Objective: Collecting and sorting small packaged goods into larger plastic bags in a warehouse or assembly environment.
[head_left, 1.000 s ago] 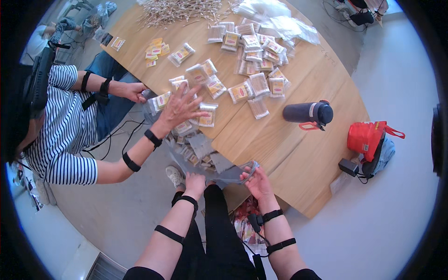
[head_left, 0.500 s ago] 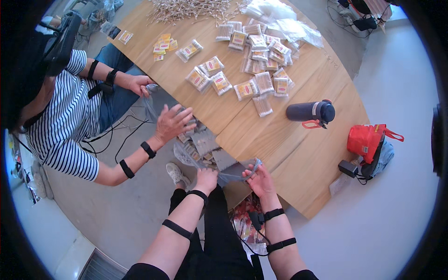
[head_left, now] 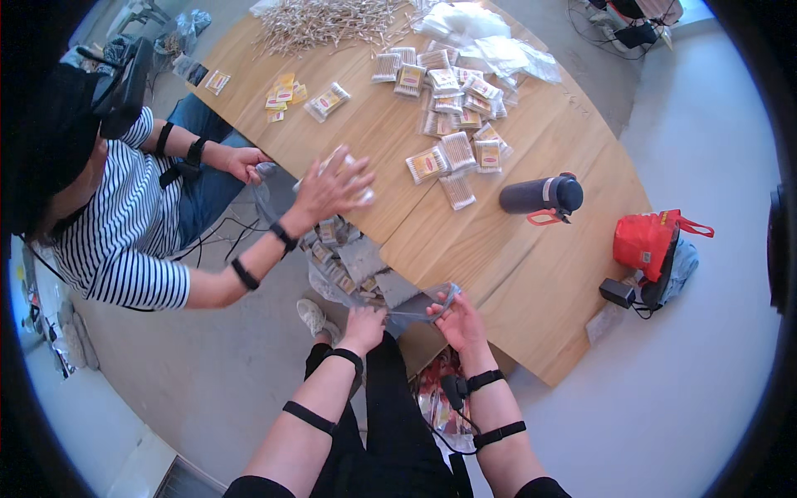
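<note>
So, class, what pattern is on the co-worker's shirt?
The shirt has dark and white stripes; the head view shows it.

Left hand [head_left: 366, 329] and right hand [head_left: 459, 321] hold a clear bag [head_left: 408, 317] by its rim, beside the bench [head_left: 531, 278].
Small packs [head_left: 334, 264] lie jumbled inside the bag. A co-worker [head_left: 124, 241] in a striped top has one hand [head_left: 246, 165] on plastic film at the bench edge; the other hand [head_left: 334, 187], blurred, is over the bench edge, something white partly hidden under it. On the bench, swab packs [head_left: 449, 101] lie heaped near a dark bottle [head_left: 541, 196], with clear sleeves [head_left: 469, 25] and loose swabs [head_left: 328, 25] toward the far side, and yellow cards [head_left: 285, 90] near a lone pack [head_left: 327, 102].
</note>
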A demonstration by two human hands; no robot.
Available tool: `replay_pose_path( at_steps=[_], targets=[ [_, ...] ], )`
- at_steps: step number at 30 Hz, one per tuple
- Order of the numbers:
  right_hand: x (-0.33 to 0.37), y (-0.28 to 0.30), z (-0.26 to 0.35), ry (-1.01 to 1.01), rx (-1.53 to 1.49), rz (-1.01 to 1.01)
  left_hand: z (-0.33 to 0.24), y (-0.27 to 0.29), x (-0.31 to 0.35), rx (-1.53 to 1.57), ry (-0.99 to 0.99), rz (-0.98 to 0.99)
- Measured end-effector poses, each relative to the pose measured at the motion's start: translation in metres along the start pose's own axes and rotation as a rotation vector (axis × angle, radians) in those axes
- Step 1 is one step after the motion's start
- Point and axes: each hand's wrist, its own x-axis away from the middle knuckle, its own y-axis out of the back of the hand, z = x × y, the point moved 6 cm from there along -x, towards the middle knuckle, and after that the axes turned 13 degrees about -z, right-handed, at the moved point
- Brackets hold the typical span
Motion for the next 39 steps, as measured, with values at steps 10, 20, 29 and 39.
replay_pose_path(
  at_steps=[10, 20, 29, 39],
  targets=[
    [-0.004, 0.013, 0.005, 0.020, 0.066, 0.006, -0.102, 0.022, -0.034, 0.625, -0.201, -0.052],
    [-0.036, -0.073, 0.100, 0.961, 1.624, -0.270, -0.113, 0.014, -0.027, 0.770, 0.036, -0.053],
    [-0.116, -0.230, 0.192, 1.203, 1.648, -0.648, -0.116, 0.020, -0.028, 0.767, 0.037, -0.138],
    [-0.088, -0.186, 0.099, 1.271, 1.863, -0.435, -0.120, 0.025, -0.028, 0.707, 0.020, -0.141]
  ],
)
